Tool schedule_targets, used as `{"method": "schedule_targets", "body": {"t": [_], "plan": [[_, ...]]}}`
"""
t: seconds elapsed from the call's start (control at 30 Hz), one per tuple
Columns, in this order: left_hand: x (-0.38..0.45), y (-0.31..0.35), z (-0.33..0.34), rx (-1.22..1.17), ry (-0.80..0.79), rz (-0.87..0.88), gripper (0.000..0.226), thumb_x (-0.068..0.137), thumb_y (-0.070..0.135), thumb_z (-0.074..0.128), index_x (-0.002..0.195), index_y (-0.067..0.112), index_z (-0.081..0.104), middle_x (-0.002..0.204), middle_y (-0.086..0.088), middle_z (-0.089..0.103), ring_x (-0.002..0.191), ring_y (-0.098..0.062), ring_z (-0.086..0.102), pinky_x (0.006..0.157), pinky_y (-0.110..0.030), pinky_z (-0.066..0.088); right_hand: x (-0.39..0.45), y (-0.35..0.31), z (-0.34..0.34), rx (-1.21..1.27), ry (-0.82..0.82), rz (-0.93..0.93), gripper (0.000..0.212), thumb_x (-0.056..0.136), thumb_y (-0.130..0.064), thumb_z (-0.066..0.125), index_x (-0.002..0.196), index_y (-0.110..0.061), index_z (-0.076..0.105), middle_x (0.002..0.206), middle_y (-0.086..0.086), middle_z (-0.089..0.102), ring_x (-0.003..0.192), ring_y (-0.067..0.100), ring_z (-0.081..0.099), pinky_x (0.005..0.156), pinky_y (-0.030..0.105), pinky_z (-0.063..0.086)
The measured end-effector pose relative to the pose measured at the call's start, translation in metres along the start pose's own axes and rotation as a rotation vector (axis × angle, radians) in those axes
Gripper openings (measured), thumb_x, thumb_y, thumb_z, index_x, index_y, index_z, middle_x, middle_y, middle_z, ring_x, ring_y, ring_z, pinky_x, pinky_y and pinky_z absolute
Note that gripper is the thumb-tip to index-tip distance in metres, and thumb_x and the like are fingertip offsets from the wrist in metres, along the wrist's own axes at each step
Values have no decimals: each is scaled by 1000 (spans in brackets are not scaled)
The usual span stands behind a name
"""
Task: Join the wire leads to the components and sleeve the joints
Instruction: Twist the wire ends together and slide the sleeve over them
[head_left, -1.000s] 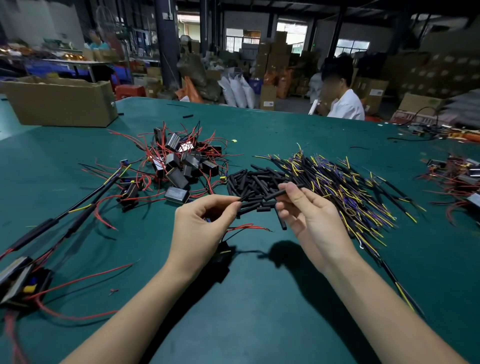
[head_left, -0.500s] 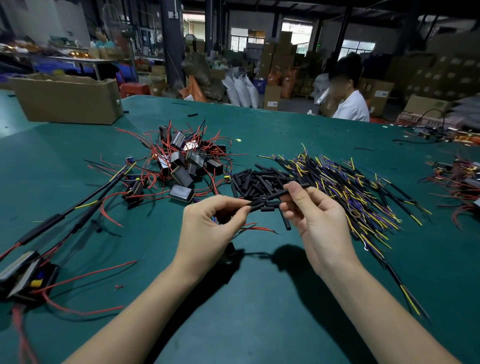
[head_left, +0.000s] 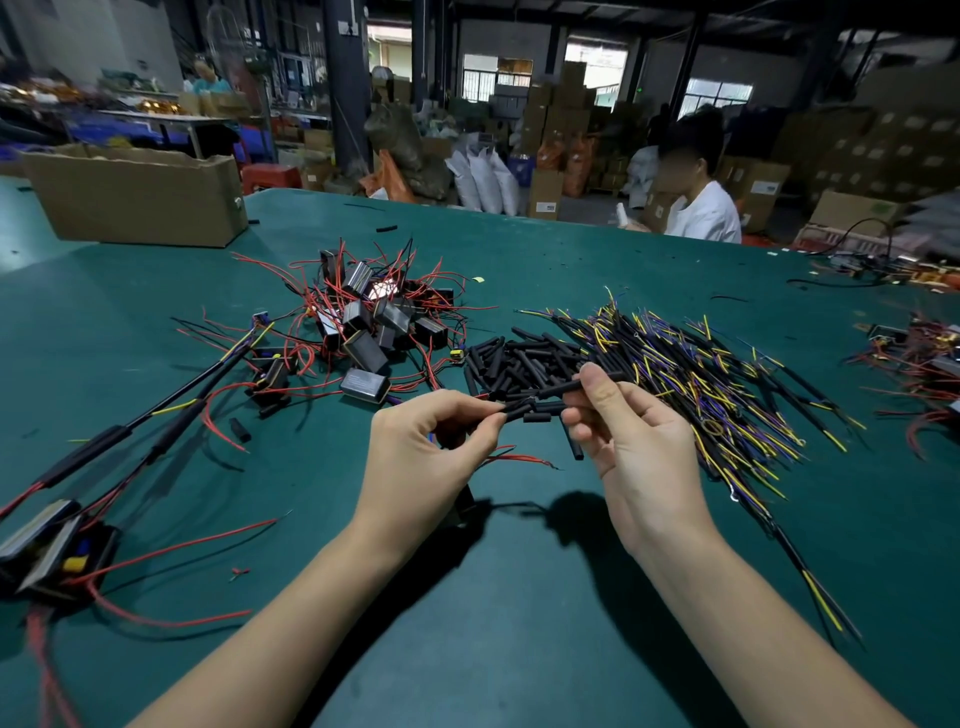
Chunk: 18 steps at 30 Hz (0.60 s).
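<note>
at the far left two sleeved assemblies look done; the heap of boxes, roughly a dozen, waits. your left hand pinches a wire end, your right hand pinches one black sleeve meeting it. dozens of sleeves and wires remain right

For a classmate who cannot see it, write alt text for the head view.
Over a green table, the right hand pinches a black sleeve and the left hand pinches a black lead end, tip to tip.
</note>
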<state>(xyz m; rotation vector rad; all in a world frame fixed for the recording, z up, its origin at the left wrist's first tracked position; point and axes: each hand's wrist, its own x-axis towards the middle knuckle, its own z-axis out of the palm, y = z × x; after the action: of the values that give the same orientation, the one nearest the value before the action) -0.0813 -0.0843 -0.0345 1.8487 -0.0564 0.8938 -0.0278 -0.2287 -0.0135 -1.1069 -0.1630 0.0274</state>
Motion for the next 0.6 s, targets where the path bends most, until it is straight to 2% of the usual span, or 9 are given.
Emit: {"method": "schedule_targets", "body": {"t": [0.2, 0.4, 0.43, 0.53, 0.6], "plan": [[0, 0, 0, 25, 1, 29, 6, 79, 2, 74, 78, 8, 76, 68, 4, 70, 57, -6, 52, 58, -24, 46, -2, 1, 2, -79, 14, -57, 18, 80, -20, 71, 69, -8, 63, 64, 2, 66, 56, 8, 59, 53, 15, 46], [-2, 1, 2, 57, -13, 64, 7, 76, 8, 78, 83, 11, 77, 71, 7, 72, 59, 2, 59, 62, -15, 46, -7, 7, 6, -175, -33, -128, 20, 85, -13, 68, 69, -4, 62, 55, 0, 63, 50, 7, 56, 52, 14, 46], [-2, 1, 2, 52, -18, 53, 11, 75, 10, 79, 86, 13, 77, 72, 7, 73, 60, 1, 61, 63, -18, 48, -7, 7, 6, -181, -43, -127, 19, 85, -12, 68, 69, -4, 62, 55, 0, 63, 51, 7, 57, 52, 15, 46], [-1, 2, -3, -18, -80, -66, 33, 73, 12, 81, 101, 24, 69, 71, 3, 73, 71, -10, 69, 70, -38, 56, -8, 10, 5, -229, -91, -113, 18, 85, -10, 68, 69, -4, 65, 57, 1, 63, 53, 8, 56, 53, 15, 46], [0, 1, -6, -32, -131, -101, 39, 71, 12, 82, 103, 25, 64, 71, 2, 73, 72, -12, 69, 74, -40, 55, -9, 12, 5, -273, -144, -106, 17, 85, -10, 67, 70, -2, 65, 57, 2, 63, 52, 8, 55, 53, 16, 45]]}}
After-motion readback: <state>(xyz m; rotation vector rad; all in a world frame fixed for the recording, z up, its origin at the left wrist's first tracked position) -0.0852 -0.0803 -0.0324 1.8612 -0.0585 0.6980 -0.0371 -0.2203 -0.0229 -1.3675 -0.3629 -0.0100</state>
